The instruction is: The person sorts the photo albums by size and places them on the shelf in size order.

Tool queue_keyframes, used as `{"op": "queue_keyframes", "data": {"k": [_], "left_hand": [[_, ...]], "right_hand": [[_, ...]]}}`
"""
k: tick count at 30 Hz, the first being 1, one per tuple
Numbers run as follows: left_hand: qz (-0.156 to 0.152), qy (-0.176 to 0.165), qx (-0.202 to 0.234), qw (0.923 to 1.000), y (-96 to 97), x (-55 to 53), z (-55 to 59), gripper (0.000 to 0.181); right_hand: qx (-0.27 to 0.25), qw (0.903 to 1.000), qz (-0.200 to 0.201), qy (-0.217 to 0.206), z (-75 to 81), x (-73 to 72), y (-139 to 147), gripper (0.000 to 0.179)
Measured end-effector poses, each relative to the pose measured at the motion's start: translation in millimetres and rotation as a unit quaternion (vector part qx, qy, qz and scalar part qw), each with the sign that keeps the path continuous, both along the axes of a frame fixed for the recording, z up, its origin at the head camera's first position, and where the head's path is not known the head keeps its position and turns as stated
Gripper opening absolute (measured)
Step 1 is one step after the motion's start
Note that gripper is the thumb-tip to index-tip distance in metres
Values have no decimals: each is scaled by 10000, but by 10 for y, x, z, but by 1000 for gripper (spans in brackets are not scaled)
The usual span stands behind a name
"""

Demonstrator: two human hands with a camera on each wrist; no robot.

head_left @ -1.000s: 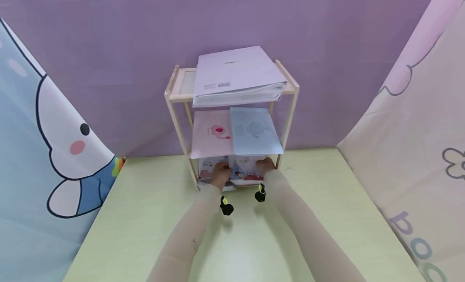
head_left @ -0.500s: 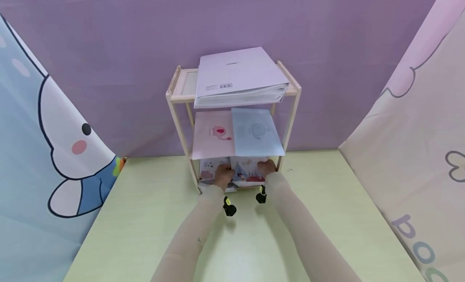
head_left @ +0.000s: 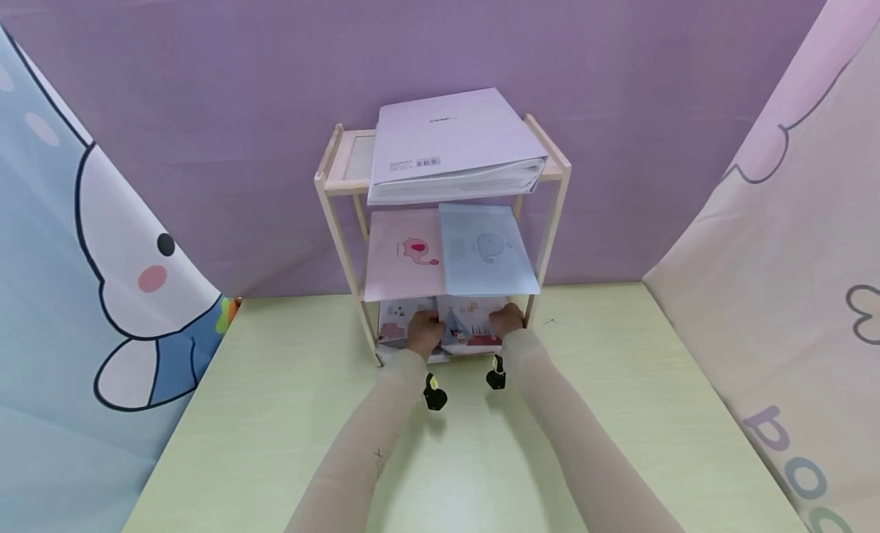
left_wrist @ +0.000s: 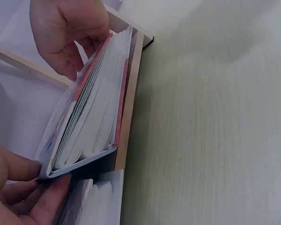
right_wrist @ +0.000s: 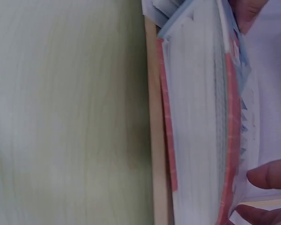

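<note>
A thick album (head_left: pixel 469 327) with an illustrated cover and red edging lies on the right half of the rack's bottom shelf. My left hand (head_left: pixel 425 334) grips it at the spine side, thumb above and fingers below, as the left wrist view shows. On the opposite side my right hand (head_left: pixel 507 320) pinches the cover's edge between thumb and finger (right_wrist: pixel 260 214). Its page edges (left_wrist: pixel 91 108) face the front, and the spine end is tilted a little over the shelf's wooden rail (left_wrist: pixel 131 98). A second illustrated album (head_left: pixel 395 319) lies to its left, partly behind my left hand.
The wooden rack (head_left: pixel 550 227) stands against a purple backdrop (head_left: pixel 241 136). Its middle shelf holds a pink album (head_left: pixel 402 262) and a blue album (head_left: pixel 488 250). A large lilac album (head_left: pixel 454 136) lies on top. The pale table (head_left: pixel 275 411) extends in front.
My left hand has shifted slightly right along the album's spine side, partly with a small shift of the whole view. The right hand stays at the album's other side.
</note>
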State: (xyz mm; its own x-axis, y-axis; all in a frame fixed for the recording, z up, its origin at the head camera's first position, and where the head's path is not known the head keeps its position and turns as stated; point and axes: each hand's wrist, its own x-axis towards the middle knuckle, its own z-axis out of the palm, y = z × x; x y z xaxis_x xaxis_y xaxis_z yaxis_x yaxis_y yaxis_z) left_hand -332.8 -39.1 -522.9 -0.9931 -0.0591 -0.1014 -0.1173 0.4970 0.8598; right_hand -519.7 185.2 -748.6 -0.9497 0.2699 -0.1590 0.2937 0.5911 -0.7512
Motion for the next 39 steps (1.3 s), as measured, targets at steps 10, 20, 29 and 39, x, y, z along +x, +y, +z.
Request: {"op": "queue_keyframes", "data": {"k": [10, 20, 29, 39], "left_hand": [[61, -25, -205, 9998, -11, 3, -39, 12], [-9, -31, 34, 10000, -80, 25, -24, 32], [83, 35, 284, 9996, -156, 55, 52, 29], [-250, 397, 205, 9987, -291, 28, -109, 25]], "right_hand": [[990, 9921, 159, 748, 521, 578, -218, 26], [377, 9992, -99, 105, 1441, 1184, -471, 24], [417, 9972, 486, 376, 1469, 1276, -465, 24], [129, 9959, 887, 100, 1949, 1725, -529, 34]]}}
